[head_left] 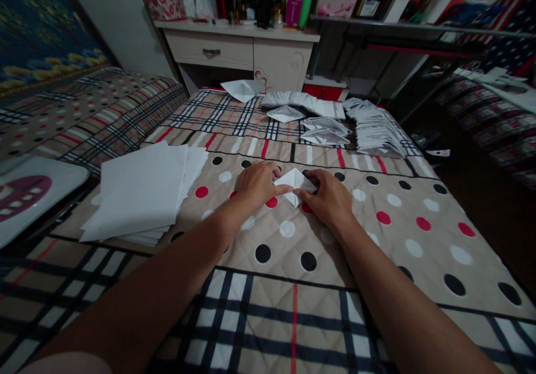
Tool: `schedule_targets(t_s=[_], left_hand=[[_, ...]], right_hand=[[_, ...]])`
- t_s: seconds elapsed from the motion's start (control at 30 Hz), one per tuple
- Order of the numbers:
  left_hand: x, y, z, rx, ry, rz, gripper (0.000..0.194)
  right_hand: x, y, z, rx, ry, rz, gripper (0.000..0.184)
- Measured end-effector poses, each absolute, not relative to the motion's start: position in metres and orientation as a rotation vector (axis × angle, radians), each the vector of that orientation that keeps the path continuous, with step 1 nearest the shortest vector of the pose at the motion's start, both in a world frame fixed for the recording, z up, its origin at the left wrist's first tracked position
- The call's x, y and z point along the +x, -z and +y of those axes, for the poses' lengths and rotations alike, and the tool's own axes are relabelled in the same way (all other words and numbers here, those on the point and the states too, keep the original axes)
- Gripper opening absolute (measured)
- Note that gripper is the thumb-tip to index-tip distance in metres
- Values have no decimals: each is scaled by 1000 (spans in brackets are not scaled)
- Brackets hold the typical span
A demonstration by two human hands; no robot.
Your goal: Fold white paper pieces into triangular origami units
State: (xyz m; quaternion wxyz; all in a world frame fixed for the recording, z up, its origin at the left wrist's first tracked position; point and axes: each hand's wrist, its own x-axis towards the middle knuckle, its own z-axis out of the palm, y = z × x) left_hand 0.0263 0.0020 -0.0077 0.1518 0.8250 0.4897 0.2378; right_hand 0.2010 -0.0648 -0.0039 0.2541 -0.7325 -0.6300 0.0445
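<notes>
A small folded white paper, roughly diamond-shaped with a crease down its middle, is between my two hands just over the dotted bedspread. My left hand grips its left corner, thumb lying on top and fingers curled at the edge. On the other side my right hand pinches the right part, its thumb close to the left thumb near the centre. The fingers partly hide both side corners. Left of my hands lies a stack of flat white paper sheets, unevenly piled.
Farther back on the bedspread lie several folded papers, a row of folded pieces and a fanned pile. A white board-like object is at the left edge. Behind the bed stands a white dresser.
</notes>
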Motion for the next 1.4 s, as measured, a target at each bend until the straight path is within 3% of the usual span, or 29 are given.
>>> schedule_targets(t_s=[0.2, 0.4, 0.63, 0.77, 0.93, 1.1, 1.23, 1.4], left_hand=[[21, 12, 7, 2362, -763, 1235, 34], [22, 13, 4, 2107, -747, 1089, 27], [24, 11, 6, 1845, -795, 1019, 16], [22, 9, 9, 1713, -795, 971, 4], [22, 3, 8, 1577, -784, 971, 4], [17, -2, 10, 1481, -801, 1003, 12], [14, -1, 10, 1647, -1046, 1149, 10], [19, -6, -9, 2459, -1264, 991, 19]], right_hand=[[203, 1, -67, -2001, -179, -1717, 28], [203, 4, -68, -1644, -605, -1439, 26], [204, 2, -67, -1414, -848, -1167, 25], [206, 3, -66, -1395, -915, -1083, 25], [206, 2, -66, -1356, -945, -989, 28], [212, 0, -66, -1338, -792, -943, 19], [216, 1, -64, -1367, -686, -823, 20], [210, 1, -64, -1392, -678, -816, 23]])
